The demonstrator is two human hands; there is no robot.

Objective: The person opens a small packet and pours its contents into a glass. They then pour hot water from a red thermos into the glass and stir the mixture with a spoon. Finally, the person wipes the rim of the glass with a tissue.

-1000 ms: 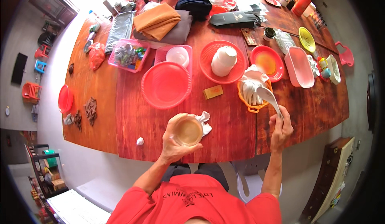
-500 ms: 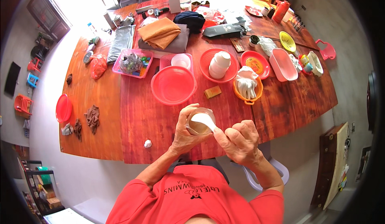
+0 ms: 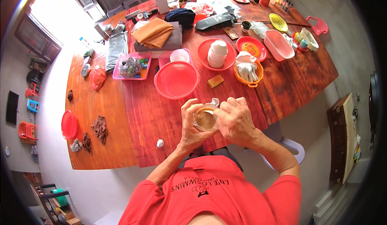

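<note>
My left hand [image 3: 191, 122] is wrapped round a small cup [image 3: 198, 125] with a pale rim, tilted so that its mouth shows. Inside lies a smooth brownish liquid or paste [image 3: 206, 121]. Against the cup's right rim, the fingers of my right hand [image 3: 236, 118] are closed in a pinch. A white end [image 3: 215, 101], apparently of the white spoon, pokes out beyond those fingers; the hand hides the rest. Both hands are above the near edge of the red-brown wooden table [image 3: 141, 116].
Past my hands stand a red basket [image 3: 176, 80], a yellow box [image 3: 215, 81], white stacked cups [image 3: 217, 53] and an orange basket [image 3: 258, 79] with white gloves [image 3: 246, 68]. A crumpled white scrap [image 3: 160, 143] lies near the front edge, brown rags [image 3: 99, 129] to the left.
My right hand has moved up and left to the cup's rim. The white spoon, plainly seen over the cup before, is now mostly hidden. The view has shifted and turned slightly.
</note>
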